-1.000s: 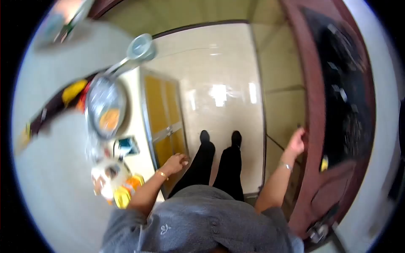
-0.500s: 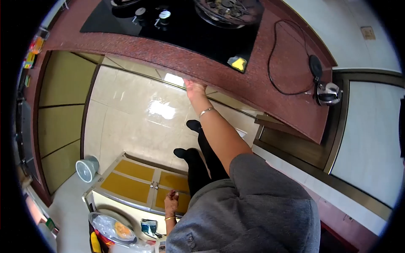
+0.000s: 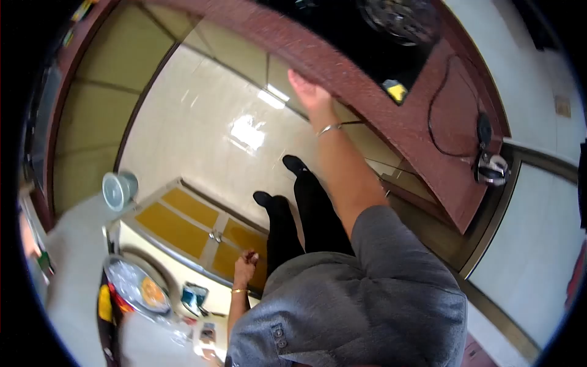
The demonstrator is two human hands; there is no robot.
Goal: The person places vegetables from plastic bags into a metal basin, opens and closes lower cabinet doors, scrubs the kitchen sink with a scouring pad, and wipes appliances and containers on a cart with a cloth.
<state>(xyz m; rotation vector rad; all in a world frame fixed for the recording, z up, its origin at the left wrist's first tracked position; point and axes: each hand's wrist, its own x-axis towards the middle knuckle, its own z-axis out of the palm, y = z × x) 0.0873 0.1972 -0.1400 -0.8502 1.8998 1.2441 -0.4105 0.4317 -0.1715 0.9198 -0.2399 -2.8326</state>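
Right hand point(image 3: 310, 96) blurred, palm open, fingers extended, at red worktop point(image 3: 451, 177) front edge, upper centre; contact unclear. Right arm nearly straight. Left hand point(image 3: 246, 268) curled beside yellow-panelled cabinet point(image 3: 174, 229), lower centre; can't tell if gripping. Hob point(image 3: 367, 43) cut off at top.

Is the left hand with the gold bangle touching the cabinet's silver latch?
Apart: the head view shows yellow cabinet panel between the left hand and the latch.
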